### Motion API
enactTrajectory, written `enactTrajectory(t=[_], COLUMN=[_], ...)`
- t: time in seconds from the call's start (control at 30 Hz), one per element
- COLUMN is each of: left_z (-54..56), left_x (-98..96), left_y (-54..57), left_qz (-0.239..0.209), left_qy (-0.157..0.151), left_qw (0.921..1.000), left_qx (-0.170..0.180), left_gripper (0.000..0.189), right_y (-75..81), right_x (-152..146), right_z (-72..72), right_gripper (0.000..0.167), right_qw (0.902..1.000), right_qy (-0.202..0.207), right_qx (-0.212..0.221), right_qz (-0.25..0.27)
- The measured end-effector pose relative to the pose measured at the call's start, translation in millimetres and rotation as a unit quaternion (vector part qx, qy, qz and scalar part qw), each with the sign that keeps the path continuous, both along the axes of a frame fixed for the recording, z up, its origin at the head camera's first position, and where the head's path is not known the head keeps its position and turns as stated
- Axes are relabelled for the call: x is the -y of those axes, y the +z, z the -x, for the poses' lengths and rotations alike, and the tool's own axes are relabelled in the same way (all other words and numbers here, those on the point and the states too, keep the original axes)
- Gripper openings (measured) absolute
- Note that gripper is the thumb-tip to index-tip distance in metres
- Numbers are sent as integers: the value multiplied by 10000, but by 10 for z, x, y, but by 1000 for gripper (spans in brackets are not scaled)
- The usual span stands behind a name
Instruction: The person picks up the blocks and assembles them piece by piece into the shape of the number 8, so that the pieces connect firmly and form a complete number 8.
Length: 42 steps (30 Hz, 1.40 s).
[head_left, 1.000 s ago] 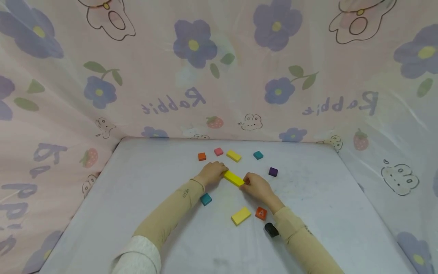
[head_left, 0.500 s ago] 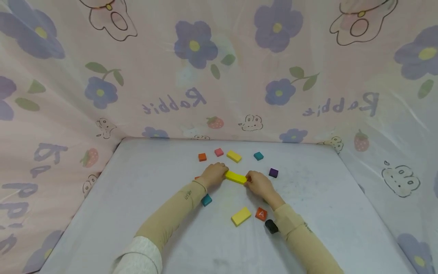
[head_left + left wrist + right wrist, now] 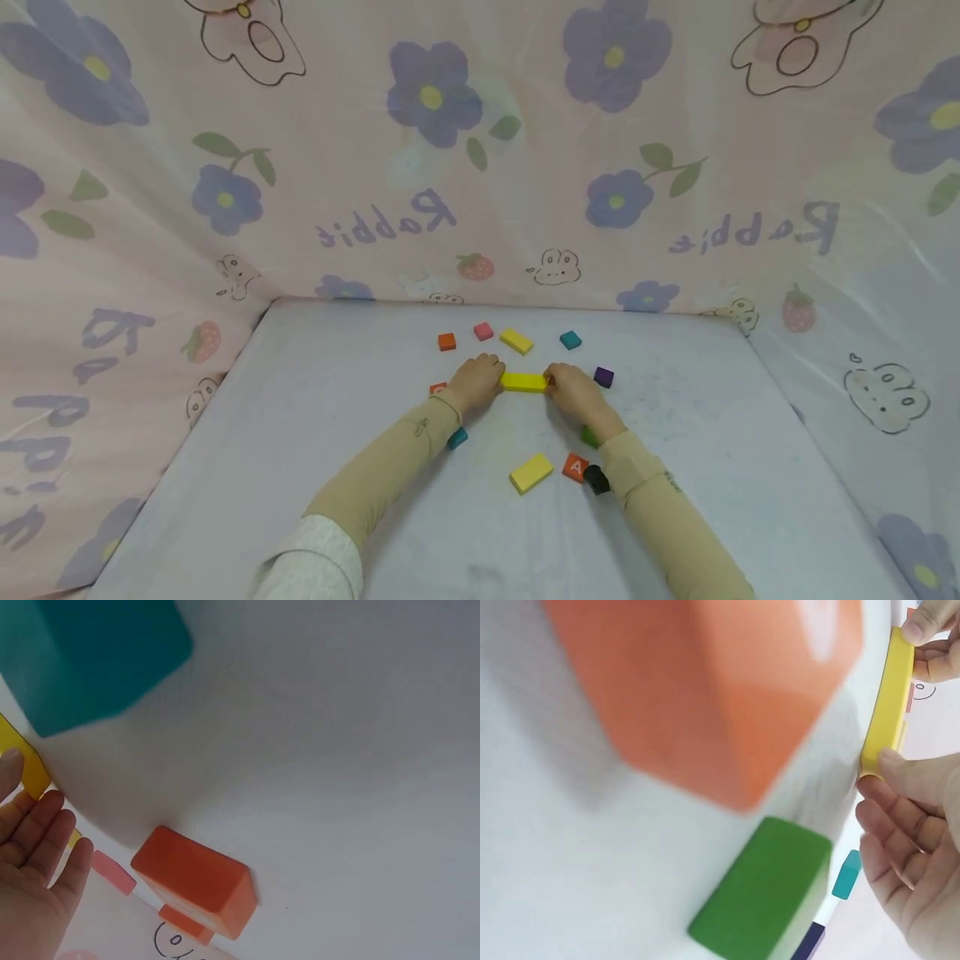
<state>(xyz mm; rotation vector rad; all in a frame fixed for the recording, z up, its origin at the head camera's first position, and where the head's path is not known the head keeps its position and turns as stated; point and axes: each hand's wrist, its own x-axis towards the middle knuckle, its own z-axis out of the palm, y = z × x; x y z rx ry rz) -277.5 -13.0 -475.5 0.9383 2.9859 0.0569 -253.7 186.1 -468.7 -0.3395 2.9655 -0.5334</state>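
A long yellow block [image 3: 525, 382] lies crosswise between my hands in the head view. My left hand [image 3: 477, 385] pinches its left end. My right hand [image 3: 579, 393] pinches the other end, and in the right wrist view the right thumb [image 3: 907, 774] presses on the block's face with a fingertip beneath. The left wrist view shows the left thumb [image 3: 9, 774] against the yellow block [image 3: 30, 769] and the other fingers spread loosely. Whether the block touches the table cannot be told.
Around the hands on the white table [image 3: 337, 358] lie orange [image 3: 447, 342], pink [image 3: 483, 332], yellow [image 3: 517, 341], teal [image 3: 571, 340] and purple [image 3: 603, 377] blocks. Nearer are another yellow block [image 3: 531, 473], an orange block marked A [image 3: 575, 467], a black piece [image 3: 597, 479] and a partly covered green block [image 3: 590, 436].
The held yellow block has turned from slanting to nearly level as my right hand moved away from me, raising its right end in view. The green block has come out beside the right wrist.
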Motion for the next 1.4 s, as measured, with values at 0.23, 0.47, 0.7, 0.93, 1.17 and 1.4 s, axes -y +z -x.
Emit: enactTrajectory(t=[0.23, 0.47, 0.7, 0.93, 1.17, 1.4], left_z=[-2, 21, 39, 57, 50, 42], left_x=[9, 19, -1, -17, -26, -15], left_y=[28, 21, 39, 49, 53, 50], left_qz=[-92, -18, -27, -147, -146, -242], left_qy=[78, 0, 76, 176, 236, 265], left_qw=[9999, 10000, 9996, 9985, 9978, 9974], left_qx=[51, 30, 270, 492, 604, 624], left_gripper=[28, 29, 31, 32, 33, 33], right_y=[14, 8, 37, 80, 62, 67], right_x=[5, -10, -131, -426, -754, -976], right_z=[26, 52, 29, 46, 29, 43], right_gripper=[28, 29, 35, 37, 39, 39], right_qw=[9999, 9995, 9954, 9956, 9922, 9946], right_qy=[45, 72, -139, -454, -1005, -950], right_qx=[124, 202, 611, 8, -559, -392], right_qz=[60, 217, 728, 823, 489, 144])
